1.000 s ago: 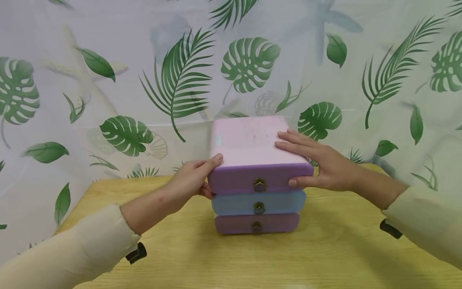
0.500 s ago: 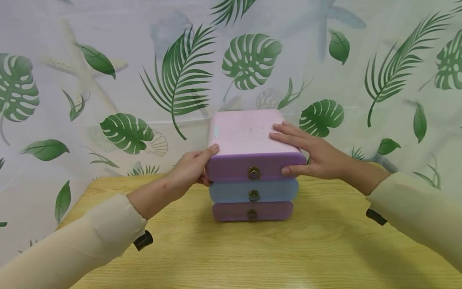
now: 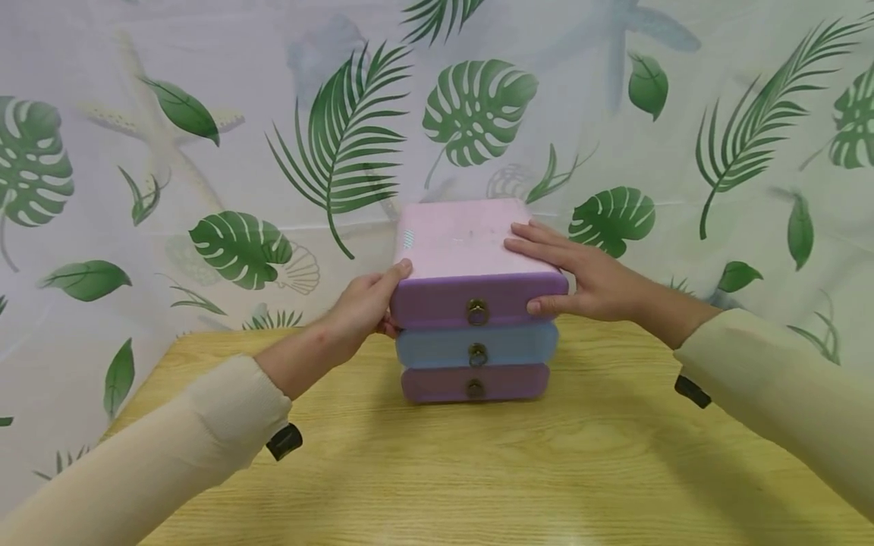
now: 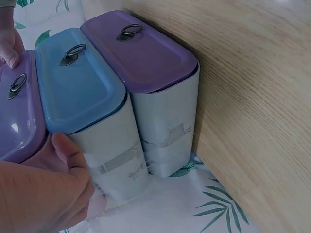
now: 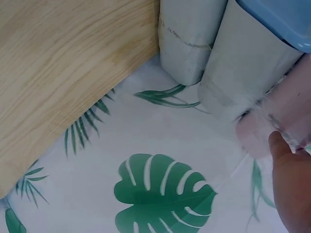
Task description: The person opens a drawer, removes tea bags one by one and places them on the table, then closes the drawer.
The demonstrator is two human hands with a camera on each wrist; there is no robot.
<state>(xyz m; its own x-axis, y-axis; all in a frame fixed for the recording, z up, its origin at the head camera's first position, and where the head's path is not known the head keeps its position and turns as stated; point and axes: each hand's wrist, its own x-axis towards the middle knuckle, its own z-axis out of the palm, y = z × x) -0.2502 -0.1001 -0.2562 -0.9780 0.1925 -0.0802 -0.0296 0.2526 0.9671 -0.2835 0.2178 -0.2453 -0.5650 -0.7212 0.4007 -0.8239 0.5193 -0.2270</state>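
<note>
A small three-tier drawer box (image 3: 464, 239) with a pink top stands upright on the table in the head view. Its top drawer front (image 3: 433, 303) is purple, the middle one (image 3: 433, 347) blue and the lowest one (image 3: 433, 384) a darker purple. Each bears a bronze ring pull. My left hand (image 3: 365, 307) grips the top tier's left side, thumb on the upper edge and fingers curled beneath. Spread fingers of my right hand (image 3: 590, 277) lie straight on the pink top at the right, with the thumb against the purple front. All drawers appear closed.
The wood-grain table (image 3: 437, 478) extends in front of the box and to both sides. Behind it hangs a white cloth (image 3: 225, 45) printed with green leaves, close to the box's back. A dark device (image 3: 284, 441) sits under the left sleeve cuff, another (image 3: 693, 390) under the right.
The drawer box has slid back across the table toward the cloth and slightly left, both hands moving with it. Their hold on it looks the same.
</note>
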